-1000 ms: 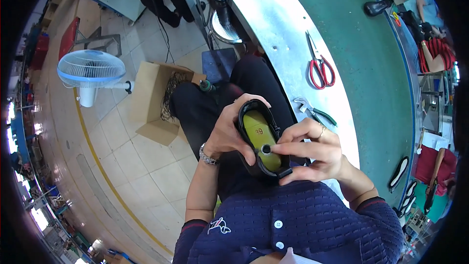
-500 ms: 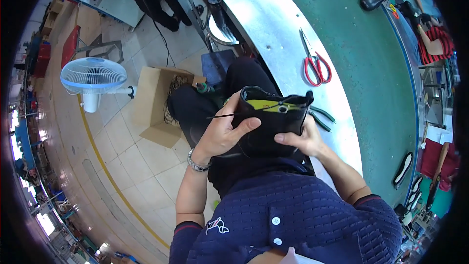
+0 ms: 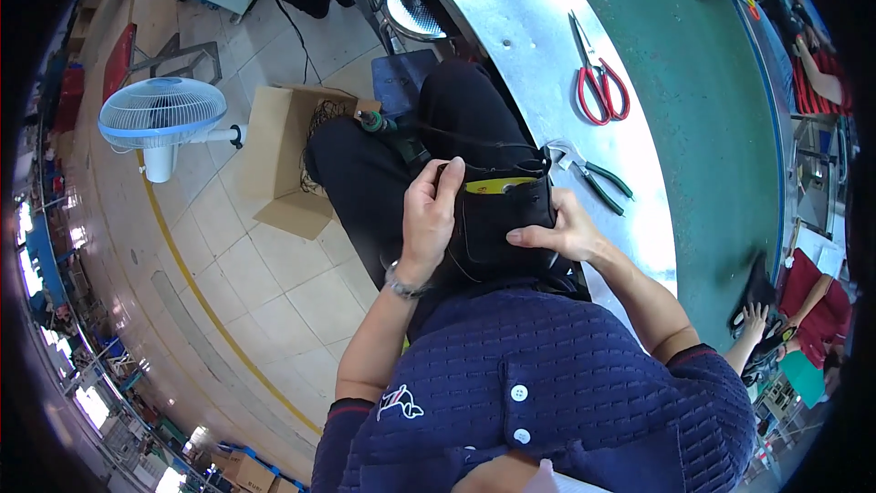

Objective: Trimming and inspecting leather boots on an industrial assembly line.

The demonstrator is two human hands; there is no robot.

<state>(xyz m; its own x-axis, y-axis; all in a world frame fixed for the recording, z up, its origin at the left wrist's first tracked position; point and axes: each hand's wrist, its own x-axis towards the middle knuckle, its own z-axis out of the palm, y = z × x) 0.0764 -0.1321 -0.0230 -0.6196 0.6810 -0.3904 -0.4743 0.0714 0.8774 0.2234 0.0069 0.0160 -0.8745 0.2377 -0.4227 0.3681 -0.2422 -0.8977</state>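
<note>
The person sits close against the left side of the silver bench (image 3: pixel 547 96), and the black boot (image 3: pixel 497 233) is just off that same side, held up over the lap. Through its open top I can see a yellow-green form (image 3: pixel 500 185) inside.

The left hand (image 3: pixel 429 219), on the side of the boot away from the bench, grasps the boot's wall with the thumb up by the rim; I can't make out where the other fingertips press. The right hand (image 3: pixel 570 230), nearest the bench, grips the opposite side, thumb laid across the front and the remaining fingers mostly hidden behind. A metal bracelet (image 3: pixel 405 285) circles the left wrist.

On the bench lie red-handled scissors (image 3: pixel 589 68) and, just beside the right hand, pliers (image 3: pixel 577 158) with dark green handles. Left of the bench, a green-ended tool (image 3: pixel 375 122) rests by the thigh, a cardboard box (image 3: pixel 272 151) gapes open with dark tangled strands (image 3: pixel 321 123) in it, and farther out stands a white-and-blue fan (image 3: pixel 162 114). Right of the bench runs a green surface (image 3: pixel 698 155), where a co-worker's hand (image 3: pixel 755 319) shows, fingers spread.
</note>
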